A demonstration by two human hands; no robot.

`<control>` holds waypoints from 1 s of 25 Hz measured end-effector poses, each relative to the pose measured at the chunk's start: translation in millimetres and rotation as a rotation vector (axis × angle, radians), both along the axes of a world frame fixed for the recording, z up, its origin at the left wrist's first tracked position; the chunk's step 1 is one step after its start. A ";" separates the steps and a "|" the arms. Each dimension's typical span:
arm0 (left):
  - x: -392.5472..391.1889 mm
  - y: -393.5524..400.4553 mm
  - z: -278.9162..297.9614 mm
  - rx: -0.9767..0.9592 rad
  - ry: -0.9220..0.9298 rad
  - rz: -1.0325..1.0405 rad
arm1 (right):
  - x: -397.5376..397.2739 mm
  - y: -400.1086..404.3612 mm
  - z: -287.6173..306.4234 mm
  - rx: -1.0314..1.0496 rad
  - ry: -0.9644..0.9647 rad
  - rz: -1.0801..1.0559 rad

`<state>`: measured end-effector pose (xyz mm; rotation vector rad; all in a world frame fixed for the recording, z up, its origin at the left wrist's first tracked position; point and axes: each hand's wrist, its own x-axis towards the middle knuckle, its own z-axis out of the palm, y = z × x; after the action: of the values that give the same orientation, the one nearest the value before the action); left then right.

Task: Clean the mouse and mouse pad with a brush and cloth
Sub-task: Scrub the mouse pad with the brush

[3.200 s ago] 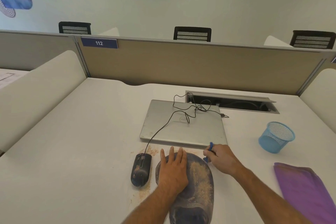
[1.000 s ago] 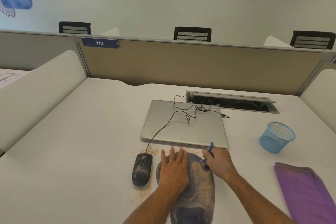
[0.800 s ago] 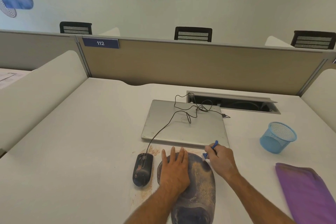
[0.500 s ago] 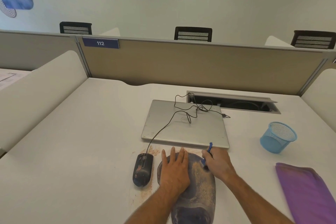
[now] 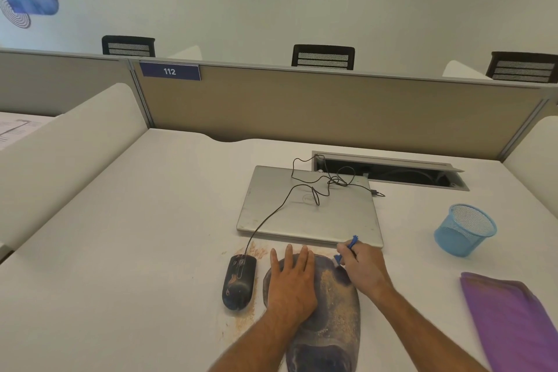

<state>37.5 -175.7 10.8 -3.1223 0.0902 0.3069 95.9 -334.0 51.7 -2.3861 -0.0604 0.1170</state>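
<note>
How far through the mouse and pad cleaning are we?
Early. Nothing looks finished. Left hand presses the mouse pad flat while right hand holds the blue brush at its top edge. Crumbs still cover the pad and dirty mouse; purple cloth lies unused.

Left hand (image 5: 291,281) flat, right hand (image 5: 363,270) curled

Grey lettering on the back wall (image 5: 392,18) reads "The future belongs to those who take acti" — cut off at the frame's edge — then "not those who wait"; a blue tag (image 5: 170,71) on the desk divider (image 5: 332,112) shows "112".
</note>
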 end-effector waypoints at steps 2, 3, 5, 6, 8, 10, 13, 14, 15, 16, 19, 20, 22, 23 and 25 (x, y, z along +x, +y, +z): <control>0.4 0.3 -0.3 -0.005 0.002 0.000 | -1.9 1.8 -2.0 -0.051 0.037 0.031; 0.6 0.6 -0.1 -0.008 0.001 0.000 | -2.3 2.7 -2.3 -0.042 0.019 0.026; 0.1 0.9 -0.1 -0.008 -0.004 -0.001 | -1.5 2.9 -1.9 0.017 -0.034 0.003; 0.0 1.0 -0.3 -0.009 -0.005 -0.002 | -0.9 3.5 -1.3 0.014 -0.023 0.014; 0.0 1.0 -0.8 -0.005 0.001 -0.003 | -0.8 5.5 -1.0 -0.047 0.023 0.055; 0.7 1.2 -0.9 -0.006 0.007 -0.003 | -0.7 6.1 -0.8 -0.028 -0.007 0.043; 0.2 1.6 -1.7 -0.021 -0.011 0.001 | -0.2 5.3 -0.8 -0.024 -0.011 0.050; -0.1 1.6 -2.1 -0.027 -0.016 0.003 | -1.1 6.2 -1.1 -0.054 0.010 0.069; -0.2 1.5 -2.6 -0.032 -0.019 0.004 | -1.5 7.1 -1.2 -0.068 0.013 0.073; -0.1 1.8 -2.8 -0.032 -0.021 0.003 | -1.6 7.7 -1.1 -0.056 -0.005 0.065; 0.2 2.5 -3.2 -0.028 -0.023 0.003 | -1.3 8.1 -0.5 -0.037 -0.021 0.058; 0.5 2.4 -3.4 -0.028 -0.018 0.003 | -2.5 9.0 -0.3 -0.057 0.002 0.073; 0.7 2.0 -3.9 -0.027 -0.013 0.002 | -3.2 10.2 -0.2 -0.049 -0.006 0.064; 0.5 2.2 -3.8 -0.025 -0.013 0.001 | -2.7 10.1 -0.4 -0.024 -0.026 0.043; 0.7 2.9 -3.3 -0.024 -0.014 0.000 | -1.0 10.0 0.0 -0.020 -0.009 0.037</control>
<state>38.2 -172.8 7.4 -3.1473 0.0946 0.2865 94.9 -324.0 51.7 -2.4058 -0.1079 0.1243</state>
